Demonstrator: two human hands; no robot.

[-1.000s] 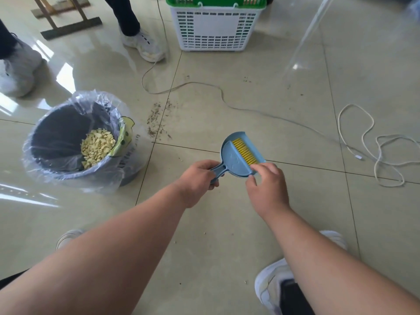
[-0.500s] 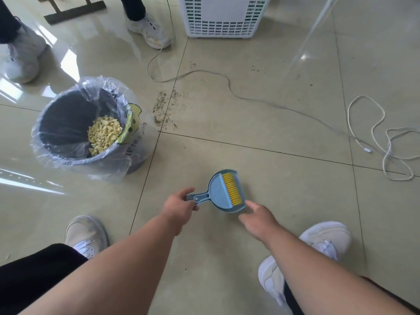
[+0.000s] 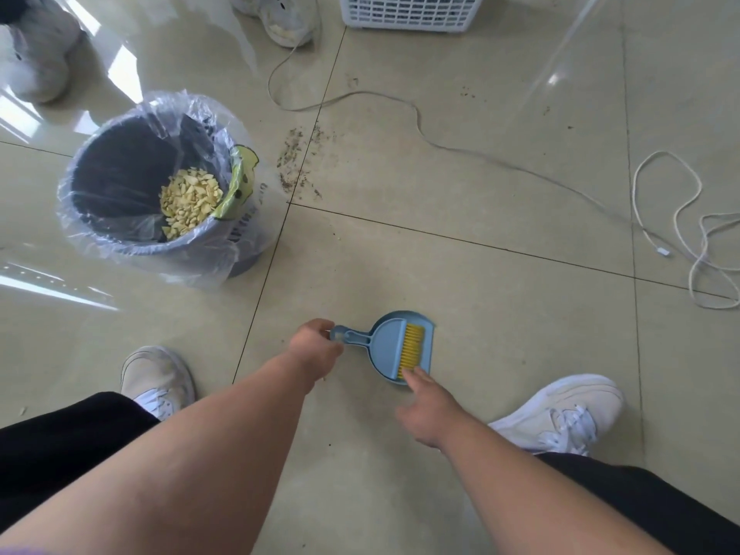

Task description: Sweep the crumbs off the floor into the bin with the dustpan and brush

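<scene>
Cable (image 3: 460,148) crosses beyond crumbs (image 3: 298,162)

Left hand (image 3: 316,346) grips dustpan (image 3: 390,346) handle; right hand (image 3: 430,414) touches brush (image 3: 412,350)

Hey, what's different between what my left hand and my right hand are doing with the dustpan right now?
The left hand is closed around the dustpan handle; the right hand grips nothing, its fingers loose. The left hand sits at the handle end, the right hand at the pan's near edge, a fingertip reaching the yellow brush bristles. Both hover low over the floor tiles, away from the crumbs and the bin.
</scene>
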